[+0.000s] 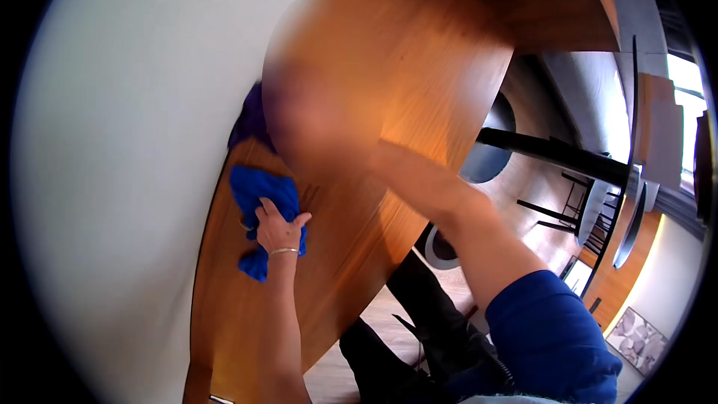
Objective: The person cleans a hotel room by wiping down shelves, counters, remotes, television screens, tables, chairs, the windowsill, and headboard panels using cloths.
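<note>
On the brown wooden surface, beside the pale wall, lies a crumpled blue cloth (262,185). My left hand (278,233) rests on this cloth, its thumb and a finger spread and the other fingers partly hidden in the fabric. A bracelet circles the left wrist. My right arm reaches across the wood from the right, in a blue sleeve. A blurred patch covers my right hand, so its fingers cannot be made out. Dark purple cloth (250,116) shows at the left edge of that blur, near the wall.
The wooden surface (441,67) runs along the pale wall (127,142), with a wooden panel at the top right. Beyond its right edge are a dark round object, a black table leg (553,155), chairs and a framed picture (637,340). My legs are below.
</note>
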The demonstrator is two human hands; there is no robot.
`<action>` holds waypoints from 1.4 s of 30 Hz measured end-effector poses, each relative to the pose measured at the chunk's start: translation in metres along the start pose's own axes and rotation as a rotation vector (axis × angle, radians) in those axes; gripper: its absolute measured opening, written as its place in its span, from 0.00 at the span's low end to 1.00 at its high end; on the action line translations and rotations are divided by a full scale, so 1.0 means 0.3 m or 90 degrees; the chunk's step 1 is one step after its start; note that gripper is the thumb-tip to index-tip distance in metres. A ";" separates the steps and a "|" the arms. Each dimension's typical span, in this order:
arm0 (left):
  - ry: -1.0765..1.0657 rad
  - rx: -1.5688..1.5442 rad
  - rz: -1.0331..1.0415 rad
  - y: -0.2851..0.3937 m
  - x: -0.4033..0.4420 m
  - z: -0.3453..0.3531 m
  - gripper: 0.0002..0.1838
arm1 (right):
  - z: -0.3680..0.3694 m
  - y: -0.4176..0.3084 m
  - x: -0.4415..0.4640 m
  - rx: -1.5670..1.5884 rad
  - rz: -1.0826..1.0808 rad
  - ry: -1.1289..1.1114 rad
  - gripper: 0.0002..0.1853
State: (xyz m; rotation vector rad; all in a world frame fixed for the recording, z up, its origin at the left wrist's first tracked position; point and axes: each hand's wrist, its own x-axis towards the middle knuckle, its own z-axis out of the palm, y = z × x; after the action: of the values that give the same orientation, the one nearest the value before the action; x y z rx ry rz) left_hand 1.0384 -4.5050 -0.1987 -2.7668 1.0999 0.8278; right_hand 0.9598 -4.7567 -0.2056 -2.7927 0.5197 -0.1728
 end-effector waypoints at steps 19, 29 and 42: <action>-0.015 0.110 -0.009 0.029 0.028 -0.052 0.56 | -0.075 -0.003 -0.823 0.033 0.861 0.087 0.50; -0.069 0.288 0.144 -0.029 -0.254 0.060 0.46 | 0.056 -0.899 -1.230 0.512 0.578 -0.204 0.28; -0.464 0.062 0.263 0.458 -0.773 0.402 0.26 | -0.153 -0.097 -1.423 0.029 0.649 -0.236 0.37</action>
State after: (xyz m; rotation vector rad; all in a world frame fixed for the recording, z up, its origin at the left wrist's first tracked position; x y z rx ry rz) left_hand 0.7537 -4.4344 -0.1665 -1.8785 1.4681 1.5884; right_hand 0.5656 -4.5856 -0.1800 -2.0900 1.6649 0.5211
